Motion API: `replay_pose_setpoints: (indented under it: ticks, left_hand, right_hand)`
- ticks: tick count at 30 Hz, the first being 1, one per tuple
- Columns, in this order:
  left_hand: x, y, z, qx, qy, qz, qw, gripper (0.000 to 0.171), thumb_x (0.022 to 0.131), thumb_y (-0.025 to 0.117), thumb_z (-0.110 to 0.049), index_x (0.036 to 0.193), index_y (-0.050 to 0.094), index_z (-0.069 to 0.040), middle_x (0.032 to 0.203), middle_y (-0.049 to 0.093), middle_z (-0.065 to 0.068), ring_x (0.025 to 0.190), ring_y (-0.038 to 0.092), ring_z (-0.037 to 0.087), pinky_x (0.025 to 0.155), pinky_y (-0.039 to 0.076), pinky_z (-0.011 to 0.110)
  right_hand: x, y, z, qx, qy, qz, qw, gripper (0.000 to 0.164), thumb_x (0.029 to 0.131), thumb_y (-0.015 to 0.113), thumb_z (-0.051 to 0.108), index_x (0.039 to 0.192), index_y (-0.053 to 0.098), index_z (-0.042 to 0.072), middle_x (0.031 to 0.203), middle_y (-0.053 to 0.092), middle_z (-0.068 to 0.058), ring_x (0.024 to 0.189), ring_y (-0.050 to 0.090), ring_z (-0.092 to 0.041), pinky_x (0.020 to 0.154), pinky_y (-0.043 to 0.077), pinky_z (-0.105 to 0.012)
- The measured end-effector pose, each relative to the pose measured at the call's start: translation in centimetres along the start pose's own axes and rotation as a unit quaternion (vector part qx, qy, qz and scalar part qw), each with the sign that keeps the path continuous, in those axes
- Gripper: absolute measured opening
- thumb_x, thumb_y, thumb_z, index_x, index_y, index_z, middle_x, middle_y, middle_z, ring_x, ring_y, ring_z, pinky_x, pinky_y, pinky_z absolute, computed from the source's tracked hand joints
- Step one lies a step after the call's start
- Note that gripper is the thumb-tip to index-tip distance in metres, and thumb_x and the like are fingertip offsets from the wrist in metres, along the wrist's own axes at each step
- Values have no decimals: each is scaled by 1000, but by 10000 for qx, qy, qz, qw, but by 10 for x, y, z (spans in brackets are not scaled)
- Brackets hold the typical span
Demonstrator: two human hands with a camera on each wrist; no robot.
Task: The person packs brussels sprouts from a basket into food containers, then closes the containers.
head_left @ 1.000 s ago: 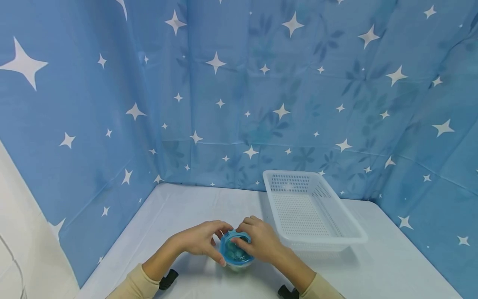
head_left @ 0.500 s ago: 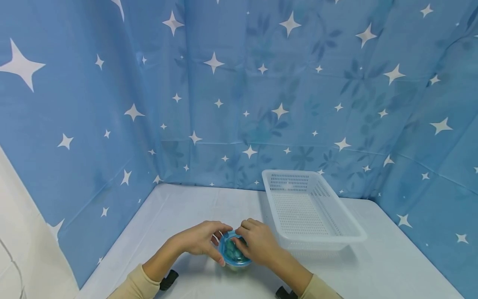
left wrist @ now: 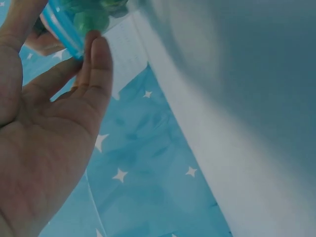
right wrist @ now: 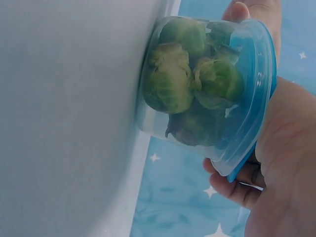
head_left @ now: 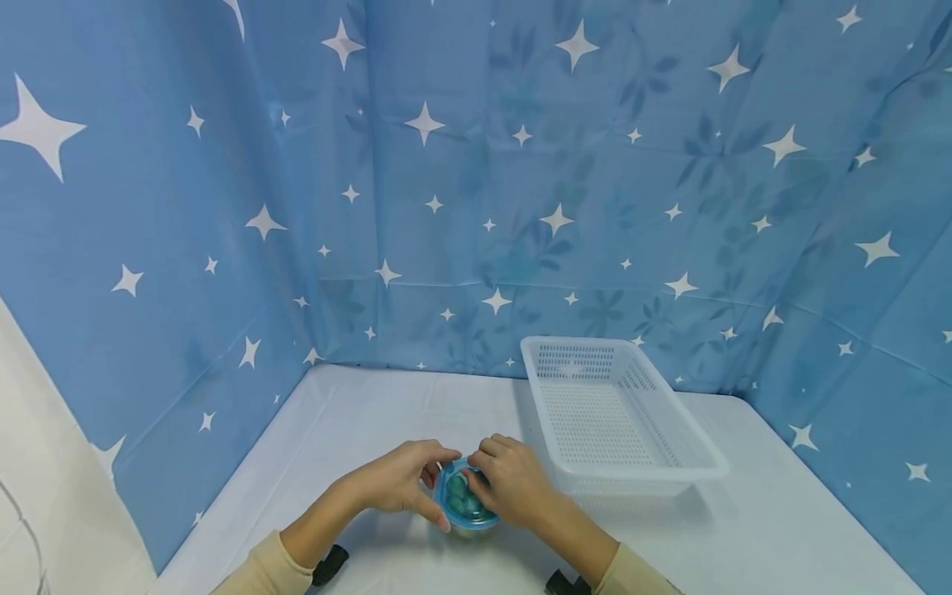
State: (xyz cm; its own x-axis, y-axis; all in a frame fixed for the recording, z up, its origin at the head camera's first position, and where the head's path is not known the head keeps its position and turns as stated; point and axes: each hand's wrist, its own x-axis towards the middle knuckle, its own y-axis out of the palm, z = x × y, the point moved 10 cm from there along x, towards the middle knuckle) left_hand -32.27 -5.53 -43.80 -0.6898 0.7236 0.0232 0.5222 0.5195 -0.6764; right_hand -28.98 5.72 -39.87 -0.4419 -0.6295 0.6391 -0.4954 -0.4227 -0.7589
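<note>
A small clear plastic container (right wrist: 158, 126) of Brussels sprouts (right wrist: 170, 86) stands upright on the table, topped by a translucent blue lid (head_left: 464, 496). My left hand (head_left: 402, 478) holds it from the left, thumb on the near side and fingers round the far side; in the left wrist view its fingertips (left wrist: 101, 47) touch the container below the blue rim. My right hand (head_left: 516, 483) grips the lid from the right. Its thumb lies over the top, and its fingers (right wrist: 232, 190) curl at the rim. Whether the lid sits fully down cannot be told.
A white perforated plastic basket (head_left: 554, 438) stands behind and to the right of the hands. White cloth covers the table (head_left: 387, 405). A blue curtain (head_left: 461, 248) with white stars hangs along its back and sides.
Both hands keep their hold on the container and lid with hardly any movement. More of the sprouts show through the lid now. The head view has shifted very slightly.
</note>
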Motion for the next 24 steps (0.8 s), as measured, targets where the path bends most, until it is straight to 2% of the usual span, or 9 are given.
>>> replay_pose_setpoints:
  ticks: [8, 12, 14, 16, 18, 19, 21, 24]
  left_hand:
    - [-4, 1, -2, 10, 262, -324, 9991, 96, 75, 95, -38, 152, 51, -1, 117, 64, -1, 95, 62, 4, 88, 60, 29]
    - [-3, 9, -4, 192, 268, -243, 9992, 99, 77, 91, -47, 156, 47, -8, 121, 61, -3, 96, 59, 4, 87, 58, 28]
    - [-2, 11, -3, 287, 253, -208, 9991, 99, 78, 89, -52, 157, 45, -12, 122, 60, -3, 96, 58, 3, 85, 57, 26]
    - [-2, 12, -3, 357, 221, -232, 9988, 99, 78, 89, -54, 157, 46, -14, 122, 59, -3, 95, 57, 4, 84, 56, 25]
    - [-2, 10, -1, 402, 166, -312, 9986, 99, 77, 90, -54, 157, 46, -14, 120, 59, -3, 94, 57, 5, 82, 55, 23]
    - [-3, 9, -1, 430, 134, -359, 9983, 100, 76, 90, -54, 156, 46, -13, 120, 59, -3, 94, 56, 5, 82, 54, 23]
    - [-3, 6, 1, 480, 67, -441, 9979, 102, 76, 90, -55, 157, 45, -11, 119, 58, -4, 94, 55, 7, 80, 53, 23]
    - [-3, 0, 5, 569, -87, -553, 9968, 106, 75, 89, -58, 157, 44, -9, 119, 56, -5, 94, 54, 8, 79, 52, 24]
  right_hand:
    - [2, 5, -3, 115, 110, -74, 9998, 12, 91, 79, 26, 84, 79, 16, 77, 65, 9, 70, 57, -6, 64, 51, -20]
    - [1, 6, -4, 337, 154, -125, 9992, 12, 92, 78, 25, 83, 78, 17, 78, 65, 10, 72, 57, -5, 65, 51, -18]
    - [0, 7, -7, 680, 219, -87, 9974, 14, 95, 76, 25, 85, 79, 16, 81, 66, 10, 75, 58, -5, 67, 52, -18]
    - [0, 10, -13, 1263, 386, -1, 9912, 16, 98, 73, 24, 87, 80, 14, 85, 68, 9, 79, 59, -5, 70, 54, -19]
    - [-1, 14, -24, 2134, 761, 119, 9739, 19, 102, 69, 22, 92, 81, 11, 89, 72, 6, 85, 62, -7, 73, 56, -21]
    - [-1, 18, -31, 2623, 1013, 194, 9594, 20, 103, 67, 20, 95, 82, 10, 92, 74, 4, 87, 64, -8, 75, 56, -22]
    - [-3, 27, -44, 3583, 1549, 357, 9200, 23, 105, 62, 18, 101, 81, 6, 99, 77, -3, 95, 68, -15, 81, 58, -24]
    - [-10, 44, -59, 4591, 2439, 630, 8519, 28, 108, 57, 20, 112, 79, 3, 111, 78, -11, 108, 70, -21, 91, 56, -23]
